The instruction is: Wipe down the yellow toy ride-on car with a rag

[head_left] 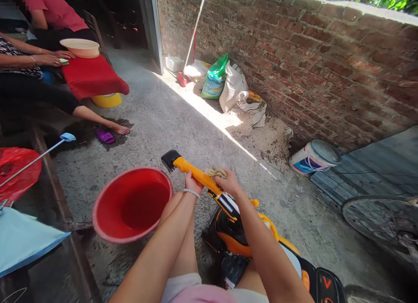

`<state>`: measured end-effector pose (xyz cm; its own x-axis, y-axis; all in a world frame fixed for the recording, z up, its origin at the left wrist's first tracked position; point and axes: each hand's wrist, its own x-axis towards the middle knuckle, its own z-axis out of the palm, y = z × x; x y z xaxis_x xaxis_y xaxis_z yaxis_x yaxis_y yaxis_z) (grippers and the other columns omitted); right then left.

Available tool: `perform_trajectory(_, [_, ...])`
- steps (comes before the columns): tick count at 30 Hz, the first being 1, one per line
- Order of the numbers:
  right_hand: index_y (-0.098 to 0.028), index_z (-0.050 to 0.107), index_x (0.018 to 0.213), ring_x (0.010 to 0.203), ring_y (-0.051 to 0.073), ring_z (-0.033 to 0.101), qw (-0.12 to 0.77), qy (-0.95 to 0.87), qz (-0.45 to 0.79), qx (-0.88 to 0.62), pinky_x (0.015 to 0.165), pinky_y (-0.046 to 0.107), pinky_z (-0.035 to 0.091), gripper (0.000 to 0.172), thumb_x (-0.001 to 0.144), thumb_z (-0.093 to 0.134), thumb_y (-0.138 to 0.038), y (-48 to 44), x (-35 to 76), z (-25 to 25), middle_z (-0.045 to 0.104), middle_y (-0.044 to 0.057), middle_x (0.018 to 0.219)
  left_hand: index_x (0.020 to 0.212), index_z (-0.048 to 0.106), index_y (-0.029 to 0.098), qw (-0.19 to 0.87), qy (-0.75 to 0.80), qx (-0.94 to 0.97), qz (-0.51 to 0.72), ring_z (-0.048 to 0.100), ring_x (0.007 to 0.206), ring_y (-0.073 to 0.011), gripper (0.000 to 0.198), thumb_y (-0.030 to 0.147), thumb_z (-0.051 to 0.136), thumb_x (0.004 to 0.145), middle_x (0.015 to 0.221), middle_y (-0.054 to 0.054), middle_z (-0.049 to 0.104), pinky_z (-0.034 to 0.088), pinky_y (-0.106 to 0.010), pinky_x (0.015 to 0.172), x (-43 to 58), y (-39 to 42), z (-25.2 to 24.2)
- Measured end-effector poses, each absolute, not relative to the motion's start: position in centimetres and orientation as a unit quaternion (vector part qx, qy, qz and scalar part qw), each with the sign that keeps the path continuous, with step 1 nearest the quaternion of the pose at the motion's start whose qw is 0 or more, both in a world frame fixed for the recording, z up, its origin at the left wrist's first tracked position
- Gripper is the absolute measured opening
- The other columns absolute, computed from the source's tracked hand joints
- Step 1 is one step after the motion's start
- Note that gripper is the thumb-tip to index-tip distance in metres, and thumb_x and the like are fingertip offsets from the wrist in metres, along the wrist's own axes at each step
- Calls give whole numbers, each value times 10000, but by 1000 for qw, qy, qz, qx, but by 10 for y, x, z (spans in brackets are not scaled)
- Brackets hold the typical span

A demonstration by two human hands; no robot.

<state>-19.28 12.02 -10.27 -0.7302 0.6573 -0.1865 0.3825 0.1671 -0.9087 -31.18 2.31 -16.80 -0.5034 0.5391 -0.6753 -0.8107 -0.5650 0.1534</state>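
A yellow-orange toy excavator arm with a black bucket at its far end slants up in front of me. My left hand, a beaded bracelet at its wrist, is closed around the arm from below. My right hand is closed on a beige cloth and presses it to the arm's upper side. Behind my right forearm is the orange and black body of the ride-on toy excavator, partly hidden by my arm. A red basin with water stands to the left of my legs.
Two people sit at the upper left beside a red cloth and a pale basin. Sacks and a paint bucket stand along the brick wall. A bicycle wheel is at right, a light-blue umbrella at left.
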Motion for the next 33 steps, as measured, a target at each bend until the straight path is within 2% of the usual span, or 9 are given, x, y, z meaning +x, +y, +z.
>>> perform_trajectory(4, [-182, 701, 880, 628, 137, 532, 183, -734, 551, -353, 591, 251, 440, 316, 697, 641, -432, 109, -155, -110, 645, -18, 719, 1073, 667, 176, 413, 247, -305, 822, 718, 782, -276, 298, 395, 489, 978, 789, -72, 666, 592, -413, 790, -310, 21, -163])
perform_trajectory(9, [-180, 720, 816, 590, 136, 509, 122, -761, 523, -365, 561, 248, 406, 262, 662, 669, -385, 113, -102, -114, 618, -36, 626, 1026, 660, 189, 410, 256, -305, 821, 728, 801, -275, 267, 403, 509, 970, 772, -56, 655, 595, -410, 796, -305, 22, -160])
perform_trajectory(11, [-179, 729, 813, 603, 139, 522, 127, -763, 517, -367, 578, 255, 423, 256, 665, 684, -382, 113, -87, -113, 640, -29, 646, 1023, 660, 191, 405, 255, -307, 823, 732, 809, -277, 259, 401, 519, 967, 769, -53, 656, 595, -411, 800, -304, 23, -161])
perform_trajectory(17, [-176, 719, 1019, 810, 194, 650, 307, -695, 506, -408, 782, 333, 548, 410, 786, 702, -512, 87, -97, -114, 754, 52, 929, 1069, 663, 194, 404, 246, -310, 824, 735, 823, -276, 257, 392, 544, 958, 782, -55, 665, 597, -400, 796, -305, 27, -164])
perform_trajectory(21, [-197, 727, 1067, 1024, 251, 668, 319, -765, 445, -338, 949, 408, 533, 403, 773, 687, -470, 70, -126, -126, 743, 110, 1129, 1126, 666, 193, 395, 234, -318, 829, 737, 831, -274, 305, 410, 538, 954, 887, -75, 705, 601, -413, 802, -306, 27, -166])
perform_trajectory(23, [-190, 729, 1052, 982, 244, 669, 305, -778, 430, -343, 918, 388, 535, 385, 776, 654, -448, 71, -135, -129, 749, 104, 1083, 1127, 668, 190, 393, 231, -318, 831, 740, 855, -284, 313, 415, 538, 953, 909, -82, 712, 601, -425, 813, -306, 27, -166])
perform_trajectory(27, [-162, 721, 1028, 763, 187, 627, 259, -759, 465, -375, 755, 299, 515, 392, 784, 613, -449, 88, -142, -127, 740, 42, 866, 1081, 669, 191, 392, 240, -312, 832, 741, 870, -292, 281, 397, 512, 973, 794, -56, 671, 603, -425, 817, -305, 26, -163])
perform_trajectory(33, [-175, 691, 865, 697, 190, 585, 251, -723, 465, -445, 658, 294, 475, 343, 698, 609, -463, 108, -142, -135, 692, 24, 746, 1094, 660, 196, 392, 256, -311, 827, 733, 810, -266, 270, 393, 525, 969, 798, -56, 674, 601, -385, 775, -305, 24, -165])
